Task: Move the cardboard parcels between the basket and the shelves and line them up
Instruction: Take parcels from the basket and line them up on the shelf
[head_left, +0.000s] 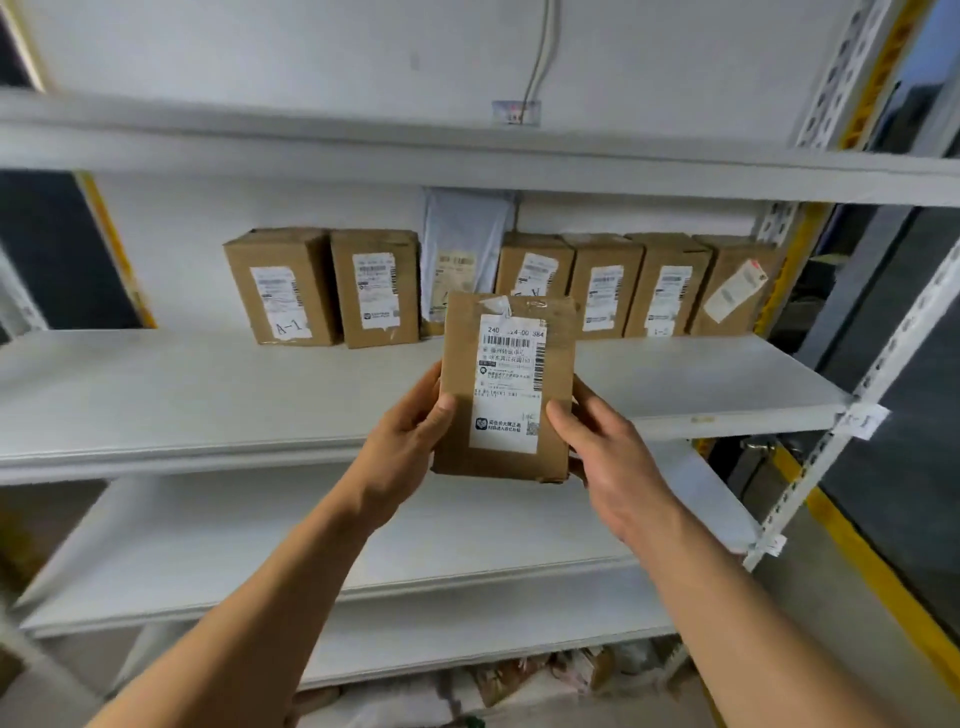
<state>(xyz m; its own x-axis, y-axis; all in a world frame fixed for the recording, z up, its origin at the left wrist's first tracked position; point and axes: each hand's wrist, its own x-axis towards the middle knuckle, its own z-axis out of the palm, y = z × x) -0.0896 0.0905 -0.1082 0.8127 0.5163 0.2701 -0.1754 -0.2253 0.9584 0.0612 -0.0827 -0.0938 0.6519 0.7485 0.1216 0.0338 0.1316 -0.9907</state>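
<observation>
I hold a brown cardboard parcel (506, 387) upright in front of the middle shelf (182, 395), its white shipping label facing me. My left hand (410, 431) grips its left edge and my right hand (602, 441) grips its right edge, thumbs on the front. At the back of that shelf stands a row of several brown parcels, from the one marked A-1 (280, 286) on the left to a tilted one (732, 286) on the right. A white plastic mailer (462, 244) stands among them. The basket is out of view.
A white upper shelf (467, 150) runs overhead and a lower shelf (260, 545) sits below my arms. Perforated white uprights (852, 395) frame the right side, with yellow-edged racking beyond. Mixed packages (545, 675) lie at the bottom.
</observation>
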